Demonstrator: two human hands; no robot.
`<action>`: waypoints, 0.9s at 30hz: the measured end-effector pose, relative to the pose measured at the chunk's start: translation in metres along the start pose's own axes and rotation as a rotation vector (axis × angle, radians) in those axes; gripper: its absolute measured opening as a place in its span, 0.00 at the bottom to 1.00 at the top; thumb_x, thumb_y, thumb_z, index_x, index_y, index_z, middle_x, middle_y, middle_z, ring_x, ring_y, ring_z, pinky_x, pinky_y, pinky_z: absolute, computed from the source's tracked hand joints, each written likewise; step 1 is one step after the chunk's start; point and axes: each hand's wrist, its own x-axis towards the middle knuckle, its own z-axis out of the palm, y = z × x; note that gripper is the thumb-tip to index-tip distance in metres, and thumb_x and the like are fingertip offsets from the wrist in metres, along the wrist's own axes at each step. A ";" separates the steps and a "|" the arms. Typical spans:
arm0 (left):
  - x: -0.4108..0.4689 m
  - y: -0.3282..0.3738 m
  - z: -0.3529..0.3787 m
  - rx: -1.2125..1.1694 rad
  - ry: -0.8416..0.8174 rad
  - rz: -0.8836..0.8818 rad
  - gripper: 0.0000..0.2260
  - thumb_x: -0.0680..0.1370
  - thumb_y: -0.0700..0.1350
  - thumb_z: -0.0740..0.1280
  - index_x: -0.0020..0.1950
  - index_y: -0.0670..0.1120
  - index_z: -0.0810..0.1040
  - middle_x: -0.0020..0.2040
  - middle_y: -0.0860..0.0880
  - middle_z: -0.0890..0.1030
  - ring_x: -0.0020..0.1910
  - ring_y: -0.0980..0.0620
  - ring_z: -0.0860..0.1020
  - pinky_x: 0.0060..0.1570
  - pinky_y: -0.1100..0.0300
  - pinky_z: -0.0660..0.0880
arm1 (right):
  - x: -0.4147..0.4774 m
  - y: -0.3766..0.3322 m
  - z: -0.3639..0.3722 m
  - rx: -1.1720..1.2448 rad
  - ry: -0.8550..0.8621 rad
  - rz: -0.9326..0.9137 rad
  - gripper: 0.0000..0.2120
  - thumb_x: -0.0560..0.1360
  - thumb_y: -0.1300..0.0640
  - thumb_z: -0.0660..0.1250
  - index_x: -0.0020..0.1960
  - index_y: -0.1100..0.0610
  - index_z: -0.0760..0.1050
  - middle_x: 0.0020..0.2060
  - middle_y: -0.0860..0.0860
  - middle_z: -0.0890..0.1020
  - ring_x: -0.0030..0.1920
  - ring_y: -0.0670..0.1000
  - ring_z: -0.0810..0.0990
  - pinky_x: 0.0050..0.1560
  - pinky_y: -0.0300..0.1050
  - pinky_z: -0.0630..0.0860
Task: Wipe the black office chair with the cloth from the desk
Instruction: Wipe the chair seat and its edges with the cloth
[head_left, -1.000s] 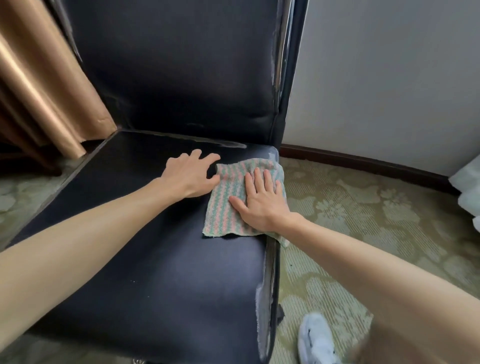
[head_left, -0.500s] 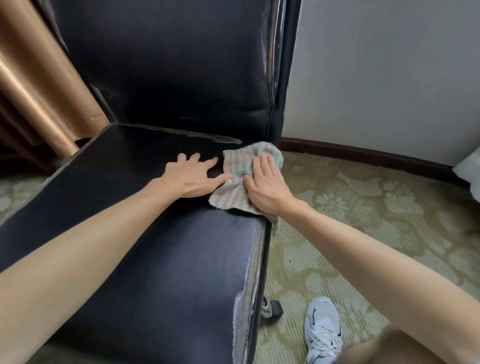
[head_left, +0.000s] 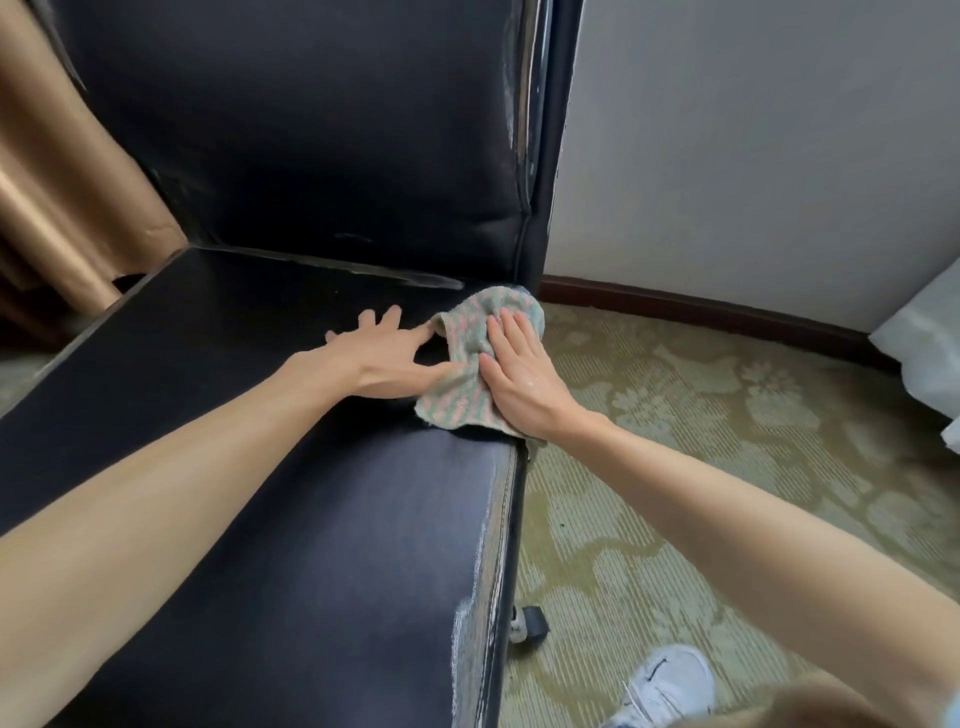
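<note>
The black office chair (head_left: 291, 519) fills the left and middle of the head view, its seat worn pale along the right edge. A green-and-pink striped cloth (head_left: 465, 358) lies bunched on the seat's far right corner, close to the backrest. My right hand (head_left: 519, 374) presses flat on the cloth with straight fingers. My left hand (head_left: 387, 356) rests flat on the seat beside it, fingers spread, thumb and forefinger touching the cloth's left edge.
A tan curtain (head_left: 67, 182) hangs at the left. A grey wall with a dark skirting board (head_left: 701, 312) runs behind the chair. Patterned green carpet (head_left: 727, 441) lies at the right, with a chair caster (head_left: 532, 626), a white shoe (head_left: 665, 686) and white fabric (head_left: 930, 343).
My right hand has pushed the cloth away toward the backrest, bunching it up at the seat's far right corner. My left hand has slid forward with it.
</note>
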 end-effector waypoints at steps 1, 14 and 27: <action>0.001 -0.001 -0.003 -0.039 -0.027 -0.013 0.52 0.55 0.86 0.43 0.76 0.66 0.48 0.80 0.45 0.48 0.77 0.38 0.45 0.70 0.32 0.51 | 0.007 0.002 -0.002 0.013 -0.008 0.007 0.28 0.84 0.48 0.46 0.79 0.58 0.43 0.79 0.52 0.42 0.77 0.48 0.36 0.71 0.39 0.33; 0.018 0.002 -0.018 0.113 -0.086 -0.075 0.52 0.57 0.78 0.50 0.78 0.60 0.48 0.75 0.40 0.55 0.71 0.34 0.55 0.65 0.40 0.63 | 0.029 0.010 -0.012 0.084 -0.071 0.006 0.29 0.84 0.49 0.47 0.79 0.59 0.41 0.78 0.53 0.40 0.77 0.48 0.36 0.72 0.40 0.35; 0.024 0.000 -0.013 0.135 -0.025 -0.041 0.36 0.72 0.68 0.57 0.77 0.57 0.56 0.73 0.41 0.58 0.71 0.35 0.56 0.61 0.41 0.66 | 0.033 0.001 -0.009 0.054 -0.022 0.024 0.34 0.77 0.47 0.58 0.77 0.61 0.51 0.79 0.54 0.47 0.78 0.50 0.43 0.77 0.49 0.45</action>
